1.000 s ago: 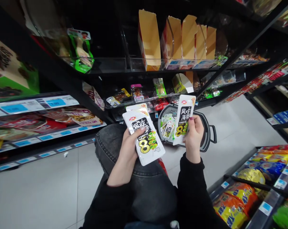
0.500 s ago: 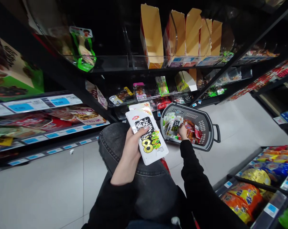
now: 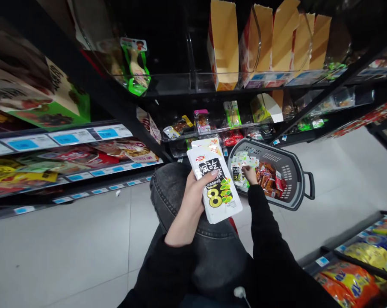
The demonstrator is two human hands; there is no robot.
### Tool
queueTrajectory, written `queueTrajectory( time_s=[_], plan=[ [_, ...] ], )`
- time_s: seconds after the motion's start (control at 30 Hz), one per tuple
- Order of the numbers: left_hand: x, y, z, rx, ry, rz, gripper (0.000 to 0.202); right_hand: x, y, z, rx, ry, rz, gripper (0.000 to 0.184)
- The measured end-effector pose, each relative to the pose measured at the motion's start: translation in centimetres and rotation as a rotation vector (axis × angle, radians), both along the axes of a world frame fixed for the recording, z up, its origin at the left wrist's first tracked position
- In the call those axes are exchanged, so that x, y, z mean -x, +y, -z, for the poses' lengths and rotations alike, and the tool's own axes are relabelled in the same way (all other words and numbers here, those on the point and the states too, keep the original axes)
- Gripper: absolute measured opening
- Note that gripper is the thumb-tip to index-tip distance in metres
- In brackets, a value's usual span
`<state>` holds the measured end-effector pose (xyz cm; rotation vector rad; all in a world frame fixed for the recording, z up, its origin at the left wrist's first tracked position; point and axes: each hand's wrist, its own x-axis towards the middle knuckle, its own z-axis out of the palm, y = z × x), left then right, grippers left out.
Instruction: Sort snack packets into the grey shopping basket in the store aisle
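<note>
My left hand (image 3: 193, 201) is closed round a small stack of white snack packets (image 3: 217, 184) printed with black characters and a yellow 8, held above my knee in dark jeans. My right hand (image 3: 250, 174) reaches down into the grey shopping basket (image 3: 292, 171) on the floor, fingers curled on a matching white packet (image 3: 237, 172) among other packets there. Red-wrapped snacks (image 3: 270, 182) fill the basket's right half.
Black shelves with snack bags and blue price tags stand at left (image 3: 65, 145) and ahead. Open yellow display cartons (image 3: 225, 42) sit on an upper shelf. A lower rack of orange and yellow bags (image 3: 356, 265) is at right. Pale floor tiles (image 3: 68, 256) surround me.
A second ago my right hand held one white packet up beside the left hand's stack. It then went down into the basket with it. The view has shifted slightly left.
</note>
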<state>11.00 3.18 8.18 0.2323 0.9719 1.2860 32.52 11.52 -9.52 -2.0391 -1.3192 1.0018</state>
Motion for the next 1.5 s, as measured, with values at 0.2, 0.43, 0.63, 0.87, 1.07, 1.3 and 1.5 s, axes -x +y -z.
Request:
queueTrajectory(
  time_s=[0.2, 0.43, 0.63, 0.87, 1.07, 1.3, 1.5],
  plan=[
    [0.0, 0.0, 0.0, -0.019, 0.031, 0.014, 0.042, 4.5, -5.2, -13.7, -0.384, 0.493, -0.300, 0.022],
    [-0.1, -0.2, 0.3, -0.061, 0.089, -0.049, 0.041, 9.0, -8.6, -19.1, -0.290, 0.274, -0.297, 0.037],
    [-0.1, -0.2, 0.4, -0.102, 0.063, -0.010, 0.044, 7.7, -7.9, -17.8, -0.261, 0.414, -0.212, 0.028],
    [0.4, -0.1, -0.2, 0.013, 0.028, 0.005, 0.045, 4.6, -7.2, -17.9, -0.298, 1.196, -0.085, 0.016],
    [0.0, 0.1, -1.2, -0.008, 0.079, 0.030, 0.046, 2.9, -7.6, -16.9, -0.304, 1.646, -0.207, 0.023],
    [-0.3, 0.0, -1.2, -0.024, 0.110, 0.027, 0.052, -0.3, -5.0, -13.1, -0.562, 0.916, 0.202, 0.015],
    [-0.3, 0.0, -0.9, -0.002, 0.093, 0.024, 0.051, -5.6, -0.8, 0.1, -0.143, -0.167, 0.254, 0.011]
  ],
)
